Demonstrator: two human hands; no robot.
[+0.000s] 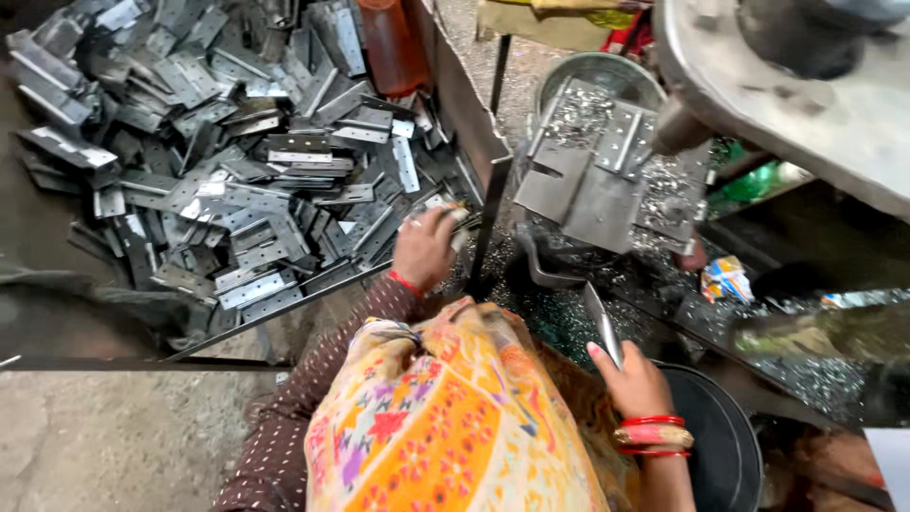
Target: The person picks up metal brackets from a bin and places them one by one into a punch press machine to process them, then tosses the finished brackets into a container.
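Observation:
A big heap of grey perforated metal brackets (pixel 237 161) fills a low tray on the left. My left hand (pixel 424 248), in a brown dotted sleeve, reaches to the heap's right edge and closes on a small bracket (pixel 457 215). My right hand (pixel 633 381), with red bangles at the wrist, grips a flat metal strip (pixel 603 322) that points up and away. An orange patterned cloth (pixel 445 417) over my lap lies between both arms.
Ahead stands a press bed with grey plates (pixel 583 185) and metal punchings scattered around. A steel bowl (pixel 597 68) sits behind it, a large grey wheel (pixel 806 85) at top right, a black bucket (pixel 725 450) by my right hand, and a brown bottle (pixel 391 43) near the heap.

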